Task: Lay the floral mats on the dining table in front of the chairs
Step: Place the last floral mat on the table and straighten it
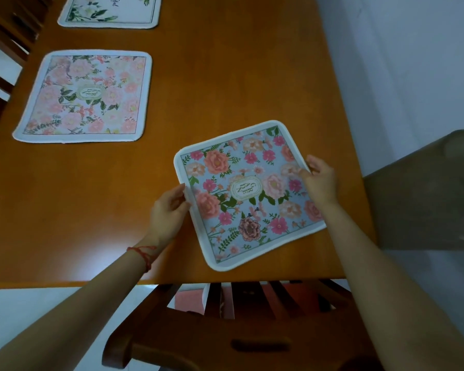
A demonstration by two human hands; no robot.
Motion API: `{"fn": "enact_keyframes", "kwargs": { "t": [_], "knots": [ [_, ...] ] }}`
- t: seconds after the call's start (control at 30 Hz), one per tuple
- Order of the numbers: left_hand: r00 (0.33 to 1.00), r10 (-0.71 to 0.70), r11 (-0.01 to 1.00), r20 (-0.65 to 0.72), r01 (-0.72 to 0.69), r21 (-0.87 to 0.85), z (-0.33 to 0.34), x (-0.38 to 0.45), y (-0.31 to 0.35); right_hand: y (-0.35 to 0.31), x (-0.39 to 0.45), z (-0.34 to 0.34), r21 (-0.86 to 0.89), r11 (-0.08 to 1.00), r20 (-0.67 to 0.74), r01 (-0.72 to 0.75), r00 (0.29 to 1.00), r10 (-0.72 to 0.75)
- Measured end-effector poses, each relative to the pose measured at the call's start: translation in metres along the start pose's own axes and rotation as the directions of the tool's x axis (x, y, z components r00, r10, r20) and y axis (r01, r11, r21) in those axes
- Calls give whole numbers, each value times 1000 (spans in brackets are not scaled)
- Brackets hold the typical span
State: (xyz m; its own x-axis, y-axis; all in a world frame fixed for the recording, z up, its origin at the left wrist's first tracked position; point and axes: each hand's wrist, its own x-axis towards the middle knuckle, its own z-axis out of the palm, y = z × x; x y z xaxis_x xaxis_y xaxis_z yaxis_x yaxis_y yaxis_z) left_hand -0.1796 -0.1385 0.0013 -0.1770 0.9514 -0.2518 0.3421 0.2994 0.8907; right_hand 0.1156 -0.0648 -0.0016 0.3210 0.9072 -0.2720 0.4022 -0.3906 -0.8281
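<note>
blue floral mat [248, 194] lies askew on orange wooden table [225, 76], lower centre of frame, above chair [225, 325] at near edge. left hand [168, 214] pinches mat's left edge, fingers curled; red string bracelet [145, 254] on wrist. right hand [319, 182] grips mat's right edge. pink floral mat [85, 96] flat at upper left; white leafy mat [110, 10] at top edge, partly cut off.

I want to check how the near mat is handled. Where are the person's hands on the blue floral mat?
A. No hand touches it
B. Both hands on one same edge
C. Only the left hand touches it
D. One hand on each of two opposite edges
D: the left hand holds one edge of the blue floral mat and the right hand holds the opposite edge.
</note>
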Motion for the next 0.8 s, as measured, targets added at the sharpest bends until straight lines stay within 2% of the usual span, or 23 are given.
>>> {"fn": "enact_keyframes", "kwargs": {
  "t": [0.13, 0.23, 0.4, 0.6, 0.8],
  "knots": [
    [997, 80, 974, 3, -79, 211, -2, 38, 12, 18, -24, -9, 40, 996, -83, -81, 993, 84],
    [988, 146, 951, 58, -156, 269, 5, 63, 30, 31, -42, -11, 74, 986, -133, -148, 979, 157],
    [968, 185, 872, 169, -241, 427, 18, 97, 49, 46, -67, -11, 48, 985, -219, -163, 961, 170],
    [945, 200, 805, 258, -309, 506, 22, 117, 56, 56, -92, -3, 17, 986, -328, -166, 931, 162],
    [943, 204, 809, 264, -314, 497, 17, 106, 54, 51, -81, 0, 6, 985, -344, -172, 925, 163]
  ]
}}
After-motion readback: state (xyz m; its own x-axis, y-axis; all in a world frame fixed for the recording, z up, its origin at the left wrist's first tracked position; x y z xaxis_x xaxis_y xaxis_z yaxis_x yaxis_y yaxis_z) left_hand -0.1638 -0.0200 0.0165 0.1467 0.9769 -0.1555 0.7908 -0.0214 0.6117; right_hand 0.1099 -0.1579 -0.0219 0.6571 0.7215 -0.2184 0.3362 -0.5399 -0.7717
